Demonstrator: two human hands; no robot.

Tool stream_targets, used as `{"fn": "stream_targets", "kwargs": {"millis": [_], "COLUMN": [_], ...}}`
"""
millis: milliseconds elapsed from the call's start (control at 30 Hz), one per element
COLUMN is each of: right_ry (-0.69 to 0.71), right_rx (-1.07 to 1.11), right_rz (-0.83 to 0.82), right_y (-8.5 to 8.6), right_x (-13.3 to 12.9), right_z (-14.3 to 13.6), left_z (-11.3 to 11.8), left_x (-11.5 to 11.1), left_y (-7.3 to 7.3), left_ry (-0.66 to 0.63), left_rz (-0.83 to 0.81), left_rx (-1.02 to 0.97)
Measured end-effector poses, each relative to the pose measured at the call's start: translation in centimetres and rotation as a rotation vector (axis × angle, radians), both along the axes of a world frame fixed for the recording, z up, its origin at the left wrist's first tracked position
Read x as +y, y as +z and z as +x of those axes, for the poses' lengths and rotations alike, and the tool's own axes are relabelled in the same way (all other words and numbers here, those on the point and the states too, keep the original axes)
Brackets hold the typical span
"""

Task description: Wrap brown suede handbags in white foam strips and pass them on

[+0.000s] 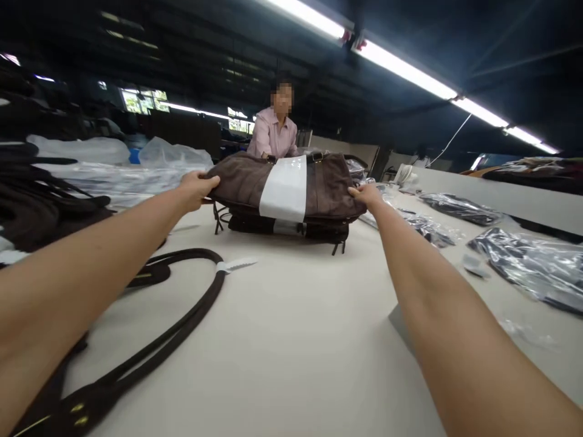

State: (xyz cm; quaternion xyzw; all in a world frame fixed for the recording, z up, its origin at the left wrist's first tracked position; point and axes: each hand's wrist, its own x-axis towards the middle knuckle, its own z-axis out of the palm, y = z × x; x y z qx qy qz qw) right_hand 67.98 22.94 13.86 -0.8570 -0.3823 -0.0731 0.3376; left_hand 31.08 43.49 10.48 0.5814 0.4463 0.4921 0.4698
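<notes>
A dark brown handbag (241,182) with a white wrap (283,188) around its middle is stretched between my two hands, tilted above another dark bag (325,233). My left hand (198,188) grips its left end, thumb on top. At the right end, my right hand (365,195) pinches the bag's corner. The lower bag rests on the pale table (282,340), with thin cords hanging from its sides. Near my left forearm lies a loop of brown bag handles (200,309) with a white tag (239,264).
Across the table stands a person in a pink shirt (276,133), hands hidden behind the bag. Plastic-wrapped dark items (532,261) lie at the right. Clear plastic bags (136,179) are piled at the left, near a heap of dark brown straps (45,200).
</notes>
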Motion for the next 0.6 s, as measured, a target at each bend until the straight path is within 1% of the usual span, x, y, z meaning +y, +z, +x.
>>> {"fn": "stream_targets", "kwargs": {"millis": [33,67,133,167,200,233,267,333,433,533,600], "right_ry": [-0.129,-0.203,-0.224,-0.220,-0.217,-0.216,-0.217,-0.213,-0.168,-0.042,0.110], "right_rx": [-0.014,-0.027,-0.035,-0.038,-0.044,-0.050,-0.055,-0.073,-0.137,-0.244,-0.336], "right_rz": [-0.078,-0.132,-0.176,-0.202,-0.226,-0.245,-0.254,-0.261,-0.279,-0.311,-0.321], "right_y": [-0.9,-1.8,-3.5,-4.1,-4.6,-4.8,-4.7,-3.8,-1.1,1.7,2.6], "right_x": [0.3,0.4,-0.2,-0.7,-1.3,-2.0,-2.7,-4.2,-6.5,-9.2,-11.5], "right_z": [0.1,0.0,-0.8,-1.4,-2.0,-2.6,-3.3,-4.6,-7.1,-11.0,-14.4], "left_z": [0.6,0.9,0.6,-0.1,-0.9,-1.9,-3.1,-5.6,-10.1,-15.8,-20.4], "left_x": [0.7,1.1,0.8,0.4,-0.2,-0.8,-1.4,-2.7,-4.9,-8.2,-11.1], "left_y": [-1.4,-2.7,-4.9,-5.7,-6.2,-6.4,-6.2,-5.1,-2.1,0.9,2.2], "left_ry": [0.030,0.046,0.047,0.040,0.033,0.028,0.028,0.037,0.050,0.092,0.161], "left_rz": [-0.071,-0.127,-0.192,-0.205,-0.207,-0.200,-0.183,-0.118,0.036,0.227,0.366], "left_rx": [0.057,0.111,0.200,0.237,0.271,0.302,0.331,0.390,0.488,0.636,0.745]}}
